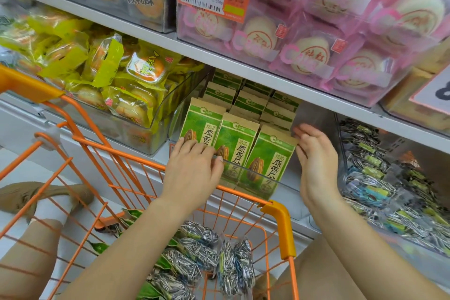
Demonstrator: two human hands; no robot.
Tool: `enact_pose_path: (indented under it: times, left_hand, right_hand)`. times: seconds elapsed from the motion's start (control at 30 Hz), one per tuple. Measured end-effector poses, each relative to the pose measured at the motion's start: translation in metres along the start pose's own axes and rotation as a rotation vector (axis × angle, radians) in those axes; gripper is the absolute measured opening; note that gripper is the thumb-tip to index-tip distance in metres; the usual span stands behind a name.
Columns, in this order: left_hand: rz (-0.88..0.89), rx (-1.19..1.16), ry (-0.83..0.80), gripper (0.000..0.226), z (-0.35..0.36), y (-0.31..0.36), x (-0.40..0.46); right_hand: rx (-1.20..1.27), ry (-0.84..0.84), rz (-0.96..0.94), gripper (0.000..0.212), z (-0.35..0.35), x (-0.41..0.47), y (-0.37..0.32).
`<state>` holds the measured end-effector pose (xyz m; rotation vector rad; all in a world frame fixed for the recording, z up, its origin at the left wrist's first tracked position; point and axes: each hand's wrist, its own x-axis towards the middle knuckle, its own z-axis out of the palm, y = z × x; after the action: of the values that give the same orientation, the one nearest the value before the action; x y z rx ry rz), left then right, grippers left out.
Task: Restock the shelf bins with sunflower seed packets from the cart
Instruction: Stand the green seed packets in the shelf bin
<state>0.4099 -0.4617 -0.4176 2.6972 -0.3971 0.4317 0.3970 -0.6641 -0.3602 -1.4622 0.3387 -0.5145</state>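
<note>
Right now the work is tidying the front row of green sunflower seed packets (233, 151) inside the clear shelf bin (287, 184) on the lower shelf, directly above the far rim of the orange cart (277, 212). Three packets stand upright across the bin's front wall; behind them more rows run toward the back of the shelf, roughly three across, though the rear ones are too shadowed to count surely.

The left hand (192, 168) lies flat over the front wall at the bin's left corner, fingers spread on the faces of the left and middle packets, pressing rather than gripping. The right hand (314, 161) is held open and edge-on against the right side of the rightmost packet, nothing enclosed in it. Together they seem to be squaring the row.

The bin's right end looks empty beside that hand, so I judge there is room for another column. The next move probably calls for drawing a hand back down into the cart and picking up more stock.

In the cart lie at least five striped silver seed packets (202, 248) and a few green ones (129, 217), partly hidden. The neighbouring bin (379, 178) to the right holds many striped packets.
</note>
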Motion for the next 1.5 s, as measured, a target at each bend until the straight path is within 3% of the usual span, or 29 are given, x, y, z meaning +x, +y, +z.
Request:
enact_pose_path:
  times: [0.1, 0.2, 0.4, 0.5, 0.63, 0.77, 0.83, 0.9, 1.0, 1.1, 1.37, 1.5]
  left_hand:
    - [-0.022, -0.118, -0.098, 0.045, -0.013, -0.002, 0.003]
    - [-0.047, -0.266, -0.114, 0.039, -0.026, -0.002, 0.007]
    - [0.017, -0.252, -0.149, 0.040, -0.049, -0.001, -0.003]
    - [0.032, -0.237, -0.184, 0.041, -0.057, -0.003, -0.015]
    - [0.091, -0.187, -0.232, 0.034, -0.071, -0.016, -0.039]
    - [0.152, -0.046, -0.323, 0.031, -0.082, -0.028, -0.062]
    - [0.156, 0.050, -0.399, 0.031, -0.083, -0.034, -0.072]
    - [0.125, 0.153, -0.554, 0.033, -0.080, -0.045, -0.080]
    - [0.027, 0.385, -0.870, 0.034, -0.073, -0.067, -0.086]
    - [-0.028, 0.513, -0.978, 0.029, -0.066, -0.081, -0.091]
    - [-0.163, 0.319, -1.011, 0.041, -0.062, -0.080, -0.091]
    - [-0.194, 0.300, -1.003, 0.041, -0.062, -0.084, -0.091]
  right_hand:
    - [-0.216, -0.189, -0.176, 0.032, -0.011, -0.022, -0.001]
    - [-0.436, -0.322, -0.191, 0.040, -0.015, -0.022, 0.005]
    - [-0.592, -0.261, -0.120, 0.046, -0.012, -0.002, 0.014]
    - [-0.655, -0.249, -0.265, 0.041, -0.015, -0.011, 0.016]
    - [-0.534, -0.353, -0.454, 0.024, -0.016, -0.042, 0.009]
    - [-0.572, -0.718, -0.450, 0.019, -0.004, -0.073, 0.006]
    - [-0.869, -1.004, -0.467, 0.018, 0.004, -0.084, 0.012]
    - [-1.221, -1.312, -0.488, 0.033, 0.015, -0.093, 0.020]
    - [-1.508, -1.550, -0.487, 0.048, 0.032, -0.107, 0.033]
    - [-1.545, -1.612, -0.490, 0.042, 0.054, -0.120, 0.050]
    - [-1.738, -1.563, -0.607, 0.026, 0.098, -0.153, 0.099]
    - [-1.740, -1.510, -0.423, 0.015, 0.097, -0.154, 0.111]
